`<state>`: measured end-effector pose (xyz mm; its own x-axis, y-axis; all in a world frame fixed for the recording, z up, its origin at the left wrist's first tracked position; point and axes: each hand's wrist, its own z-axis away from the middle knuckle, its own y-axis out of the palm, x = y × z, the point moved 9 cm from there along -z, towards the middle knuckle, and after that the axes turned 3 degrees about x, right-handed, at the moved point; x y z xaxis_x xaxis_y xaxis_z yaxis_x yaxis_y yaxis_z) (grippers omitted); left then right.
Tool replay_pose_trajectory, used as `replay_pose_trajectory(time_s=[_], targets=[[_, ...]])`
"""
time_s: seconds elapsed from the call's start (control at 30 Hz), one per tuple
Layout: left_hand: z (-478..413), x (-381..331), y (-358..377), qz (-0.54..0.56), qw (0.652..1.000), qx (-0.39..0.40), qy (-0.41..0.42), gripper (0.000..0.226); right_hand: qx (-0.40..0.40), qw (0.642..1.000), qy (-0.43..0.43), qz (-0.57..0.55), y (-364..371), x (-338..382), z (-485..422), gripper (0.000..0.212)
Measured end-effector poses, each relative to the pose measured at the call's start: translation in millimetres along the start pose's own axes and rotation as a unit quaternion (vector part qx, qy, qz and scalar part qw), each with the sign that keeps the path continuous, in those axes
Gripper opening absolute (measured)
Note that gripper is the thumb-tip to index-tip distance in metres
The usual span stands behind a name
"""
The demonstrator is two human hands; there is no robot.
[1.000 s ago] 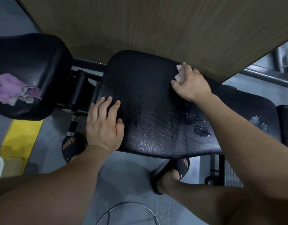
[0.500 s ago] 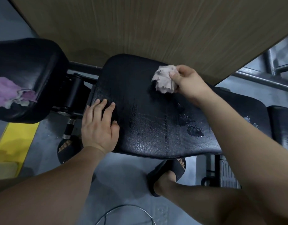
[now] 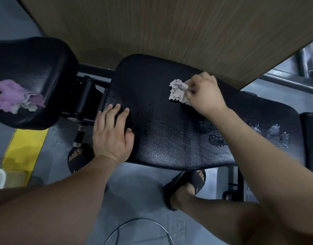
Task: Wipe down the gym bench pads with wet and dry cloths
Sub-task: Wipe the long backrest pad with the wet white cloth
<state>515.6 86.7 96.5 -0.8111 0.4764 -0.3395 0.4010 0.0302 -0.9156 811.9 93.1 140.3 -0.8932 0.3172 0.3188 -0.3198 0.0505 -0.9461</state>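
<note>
Left hand (image 3: 111, 133) lies flat at bench pad's (image 3: 169, 147) 8 o'clock edge, likely bracing; right hand (image 3: 205, 96) pinches crumpled grey cloth (image 3: 177, 92) at pad's 1 o'clock, droplets (image 3: 217, 138) at 4 o'clock unwiped.

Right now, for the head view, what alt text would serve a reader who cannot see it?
A person's right hand pinches a crumpled grey cloth on a black bench pad, while the left hand rests flat on its near-left edge. Water beads on the pad's right part; a purple cloth lies on a second pad at left.
</note>
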Motion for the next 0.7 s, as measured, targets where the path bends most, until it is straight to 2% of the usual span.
replay_pose_trajectory(time_s=[0.1, 0.17, 0.23, 0.4, 0.53, 0.57, 0.63, 0.7], targets=[[0, 0, 0, -0.001, 1.000, 0.002, 0.001, 0.056, -0.028, 0.997, 0.011, -0.067, -6, -2, 3, 0.015], [0, 1, 0, -0.003, 1.000, 0.004, 0.000, 0.057, -0.077, 0.995, 0.014, -0.057, -13, -4, 4, 0.024], [0, 1, 1, -0.005, 1.000, 0.007, 0.000, 0.057, -0.120, 0.993, 0.007, -0.015, -17, -4, 5, 0.023], [0, 1, 1, -0.004, 1.000, 0.010, -0.004, 0.058, -0.047, 0.997, -0.052, -0.013, 13, 4, 2, 0.029], [-1, 1, 2, -0.001, 1.000, 0.011, -0.005, 0.058, -0.090, 0.996, -0.013, -0.006, 23, 13, 0, 0.026], [-1, 1, 2, -0.001, 1.000, 0.011, -0.004, 0.059, -0.092, 0.995, -0.033, -0.012, 31, 28, 6, 0.028], [-1, 1, 1, -0.002, 1.000, 0.010, -0.003, 0.059, -0.048, 0.991, -0.125, -0.025, 52, 68, 32, 0.031], [0, 1, 1, -0.003, 1.000, 0.007, -0.002, 0.059, -0.001, 0.974, -0.224, 0.017, 65, 89, 53, 0.032]])
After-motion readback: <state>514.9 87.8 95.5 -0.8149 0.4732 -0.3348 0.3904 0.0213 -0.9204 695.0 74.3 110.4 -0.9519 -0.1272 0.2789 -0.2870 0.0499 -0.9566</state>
